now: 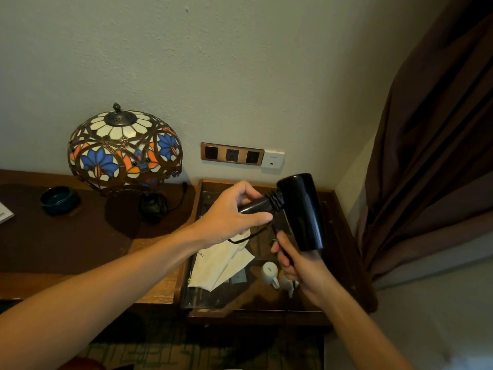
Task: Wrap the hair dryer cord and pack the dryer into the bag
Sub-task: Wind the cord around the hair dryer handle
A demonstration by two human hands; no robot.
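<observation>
Dryer mid-frame, left hand fingers clamped on handle, right hand fingers gripping cord; bag unpacked below.

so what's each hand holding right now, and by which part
Left hand holds the black hair dryer by its handle. Right hand grips the dryer's cord just below the barrel.

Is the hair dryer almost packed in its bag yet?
Not yet. Looks done: nothing is plugged into the wall sockets, so the dryer seems unplugged. In hand: the left hand grips the handle of the black hair dryer, held in the air, while the right hand grips something dark below it, probably the cord. Left: finishing the wrap, then packing the dryer; the cream bag lies flat on the table.
</observation>
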